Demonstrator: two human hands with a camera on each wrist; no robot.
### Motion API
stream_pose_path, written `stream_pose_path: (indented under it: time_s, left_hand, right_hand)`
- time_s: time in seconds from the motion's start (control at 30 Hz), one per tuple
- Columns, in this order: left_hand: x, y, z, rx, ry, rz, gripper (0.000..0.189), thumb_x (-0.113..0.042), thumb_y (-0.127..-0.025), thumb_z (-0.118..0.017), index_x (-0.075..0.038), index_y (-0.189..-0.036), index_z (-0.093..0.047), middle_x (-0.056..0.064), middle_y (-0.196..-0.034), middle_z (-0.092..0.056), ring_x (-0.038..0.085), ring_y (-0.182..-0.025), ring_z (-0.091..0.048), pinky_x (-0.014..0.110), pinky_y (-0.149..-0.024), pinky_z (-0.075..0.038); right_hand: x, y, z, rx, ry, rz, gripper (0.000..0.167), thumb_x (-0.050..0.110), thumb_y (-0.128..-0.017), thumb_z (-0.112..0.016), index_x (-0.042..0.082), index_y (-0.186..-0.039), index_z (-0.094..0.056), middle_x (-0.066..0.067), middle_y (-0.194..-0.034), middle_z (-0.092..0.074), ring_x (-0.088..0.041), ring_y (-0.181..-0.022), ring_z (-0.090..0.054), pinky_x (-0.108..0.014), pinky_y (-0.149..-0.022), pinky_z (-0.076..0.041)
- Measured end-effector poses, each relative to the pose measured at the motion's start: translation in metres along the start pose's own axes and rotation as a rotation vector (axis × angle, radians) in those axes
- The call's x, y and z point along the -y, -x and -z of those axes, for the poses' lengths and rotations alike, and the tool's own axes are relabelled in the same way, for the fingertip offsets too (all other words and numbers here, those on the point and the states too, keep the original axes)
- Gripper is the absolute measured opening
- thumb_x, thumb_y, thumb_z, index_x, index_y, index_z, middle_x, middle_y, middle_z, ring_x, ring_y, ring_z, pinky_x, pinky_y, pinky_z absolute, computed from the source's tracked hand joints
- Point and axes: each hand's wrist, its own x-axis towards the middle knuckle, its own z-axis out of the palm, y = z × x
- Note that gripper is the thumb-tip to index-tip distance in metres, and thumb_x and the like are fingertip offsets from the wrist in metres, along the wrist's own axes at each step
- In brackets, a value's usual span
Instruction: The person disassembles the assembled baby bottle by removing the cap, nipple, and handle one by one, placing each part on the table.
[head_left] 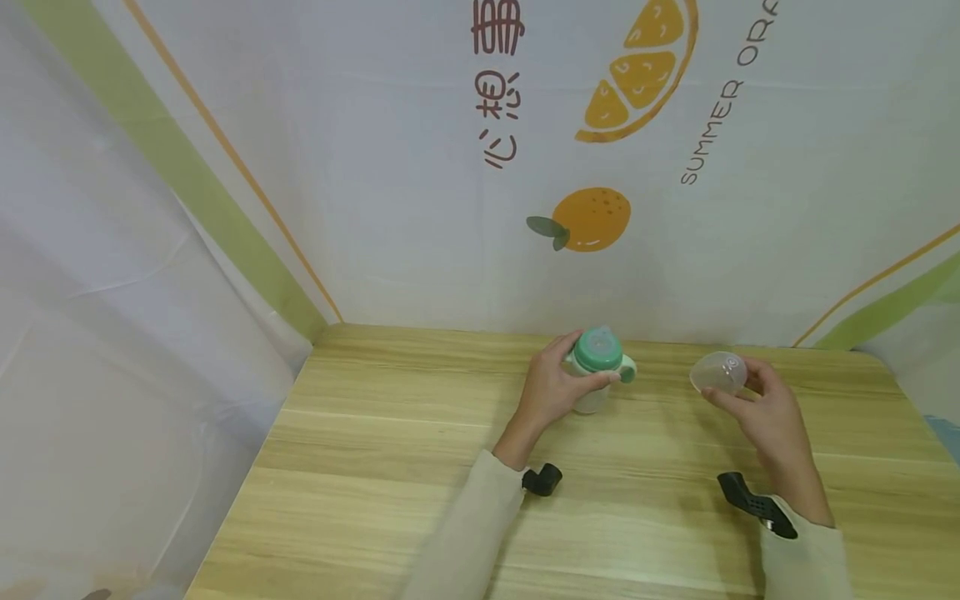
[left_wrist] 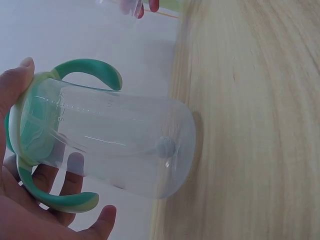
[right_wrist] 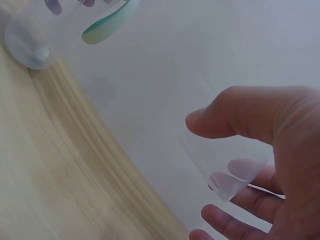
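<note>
A clear baby bottle [head_left: 592, 400] with a green collar and two green handles stands on the wooden table near its back edge. My left hand [head_left: 553, 385] grips it round the collar, thumb in front and fingers behind. In the left wrist view the bottle [left_wrist: 125, 140] shows a straw with a round weight inside. To the right, my right hand [head_left: 772, 412] holds a clear dome-shaped cap [head_left: 716, 372] between thumb and fingers, apart from the bottle. In the right wrist view fingertips show through the see-through cap [right_wrist: 225, 165].
The wooden table [head_left: 375, 467] reaches back to a white cloth [head_left: 420, 208] printed with oranges and lettering. White cloth also hangs along the left side. Black wrist mounts [head_left: 543, 480] sit on both sleeves.
</note>
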Motion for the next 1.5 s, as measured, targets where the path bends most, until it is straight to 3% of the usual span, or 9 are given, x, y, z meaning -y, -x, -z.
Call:
stream_pose_path:
  time_s: [0.37, 0.7, 1.03, 1.37, 1.5]
  left_hand:
    - [0.002, 0.000, -0.001, -0.001, -0.003, 0.010, 0.073, -0.029, -0.090, -0.096, -0.008, -0.153, -0.065, 0.007, -0.142, -0.072, 0.019, -0.130, -0.066, 0.042, -0.109, -0.053]
    - [0.001, 0.000, -0.001, -0.001, 0.004, 0.022, 0.074, -0.032, -0.090, -0.095, -0.009, -0.153, -0.064, 0.005, -0.144, -0.071, 0.019, -0.131, -0.065, 0.044, -0.110, -0.053]
    - [0.001, 0.000, -0.001, -0.004, 0.004, 0.027, 0.075, -0.032, -0.090, -0.095, -0.008, -0.154, -0.064, 0.007, -0.146, -0.070, 0.020, -0.132, -0.065, 0.045, -0.111, -0.052]
    - [0.002, 0.000, -0.001, -0.002, -0.001, 0.015, 0.075, -0.031, -0.090, -0.096, -0.009, -0.154, -0.064, 0.006, -0.145, -0.070, 0.019, -0.132, -0.065, 0.045, -0.111, -0.053]
    - [0.002, -0.001, -0.001, 0.001, 0.001, 0.012, 0.076, -0.031, -0.090, -0.095, -0.008, -0.154, -0.063, 0.007, -0.146, -0.070, 0.020, -0.133, -0.064, 0.048, -0.111, -0.052]
  right_hand:
    - [-0.004, -0.001, -0.001, 0.004, 0.045, -0.001, 0.078, 0.023, -0.101, -0.084, -0.008, -0.159, -0.041, -0.025, -0.154, -0.047, -0.034, -0.128, -0.047, -0.015, -0.074, -0.050]
    - [-0.008, -0.002, 0.001, 0.012, 0.054, 0.006, 0.082, 0.027, -0.101, -0.084, -0.003, -0.163, -0.039, -0.017, -0.150, -0.048, -0.029, -0.126, -0.046, -0.016, -0.076, -0.051]
    - [-0.011, -0.004, 0.001, -0.003, 0.021, 0.015, 0.075, 0.024, -0.101, -0.085, 0.002, -0.160, -0.045, -0.006, -0.143, -0.053, -0.013, -0.116, -0.051, -0.016, -0.078, -0.054]
    - [-0.010, -0.002, 0.003, 0.018, 0.085, 0.035, 0.077, 0.028, -0.100, -0.086, 0.000, -0.159, -0.045, -0.014, -0.147, -0.053, -0.023, -0.121, -0.051, -0.019, -0.075, -0.053]
    - [-0.011, -0.003, 0.004, 0.025, 0.103, 0.041, 0.077, 0.027, -0.100, -0.085, 0.000, -0.160, -0.045, -0.015, -0.148, -0.053, -0.022, -0.121, -0.051, -0.019, -0.075, -0.053]
